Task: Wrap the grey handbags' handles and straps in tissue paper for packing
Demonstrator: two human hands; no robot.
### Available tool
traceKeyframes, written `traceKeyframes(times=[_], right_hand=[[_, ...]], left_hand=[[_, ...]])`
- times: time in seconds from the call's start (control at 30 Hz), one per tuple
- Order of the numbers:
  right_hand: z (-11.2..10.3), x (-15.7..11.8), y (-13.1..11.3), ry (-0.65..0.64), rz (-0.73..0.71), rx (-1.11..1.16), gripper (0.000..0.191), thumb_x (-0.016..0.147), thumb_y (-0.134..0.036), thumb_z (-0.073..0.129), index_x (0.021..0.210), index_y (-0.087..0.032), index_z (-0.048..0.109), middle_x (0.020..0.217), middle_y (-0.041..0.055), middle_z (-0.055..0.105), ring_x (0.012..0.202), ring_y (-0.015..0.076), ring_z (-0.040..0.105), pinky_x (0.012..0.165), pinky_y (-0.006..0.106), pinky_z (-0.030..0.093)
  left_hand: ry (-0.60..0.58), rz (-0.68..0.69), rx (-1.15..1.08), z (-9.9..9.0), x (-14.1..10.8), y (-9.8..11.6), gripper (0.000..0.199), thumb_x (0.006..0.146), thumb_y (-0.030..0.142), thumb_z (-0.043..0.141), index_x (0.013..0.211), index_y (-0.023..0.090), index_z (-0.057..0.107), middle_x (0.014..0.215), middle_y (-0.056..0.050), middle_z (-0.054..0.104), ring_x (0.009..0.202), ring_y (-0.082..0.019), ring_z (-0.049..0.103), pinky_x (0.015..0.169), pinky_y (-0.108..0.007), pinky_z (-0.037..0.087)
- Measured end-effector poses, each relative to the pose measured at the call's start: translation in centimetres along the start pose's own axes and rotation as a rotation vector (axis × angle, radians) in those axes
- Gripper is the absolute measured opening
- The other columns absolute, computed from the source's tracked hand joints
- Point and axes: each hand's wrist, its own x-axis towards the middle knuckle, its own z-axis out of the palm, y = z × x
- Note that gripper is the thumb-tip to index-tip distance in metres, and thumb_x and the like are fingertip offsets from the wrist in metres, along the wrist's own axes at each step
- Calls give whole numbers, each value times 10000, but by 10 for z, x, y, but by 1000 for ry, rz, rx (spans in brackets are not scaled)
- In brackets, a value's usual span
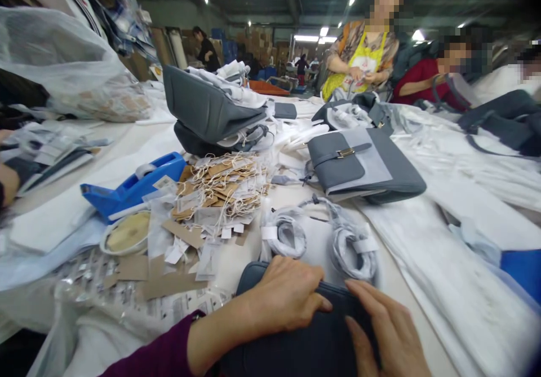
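Note:
A dark blue-grey handbag (304,340) lies at the bottom centre, its lower part cut off by the frame. My left hand (291,292) is curled over its top edge, closed on it, thumb towards the right corner. At the bag's right side is my right hand (389,326), thumb on the face and fingers at the upper corner, gripping it. Just beyond the bag lie wrapped strap coils, one on the left (289,233) and one on the right (354,250). A finished-looking grey bag with a buckled flap (346,160) rests behind them.
A pile of brown string tags (224,188) sits left of centre, beside a blue tape dispenser (135,185) and a tape roll (127,233). Grey bags (207,106) are stacked behind. A co-worker in a yellow apron (366,61) stands across the table; another person's red sleeve (418,84) shows farther right.

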Motion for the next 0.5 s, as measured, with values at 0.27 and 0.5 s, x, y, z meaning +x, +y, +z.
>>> traceKeyframes(times=[0.27,0.5], right_hand=[[30,22,-38,89,1,234,447,858,-57,324,1287,-123,429,1162,138,554,1119,205,528,907,337,492],[35,21,-49,209,56,172,281,954,-198,381,1209,-104,455,1108,160,542,1036,255,507,847,397,481]], left_hand=[[-1,-56,-38,8,-4,3,144,853,233,466,918,187,585,891,-58,708,855,-292,673,703,-365,501],[149,14,-64,-3,-29,14,347,787,48,413,1056,198,571,1049,-47,655,948,-196,613,834,-307,491]])
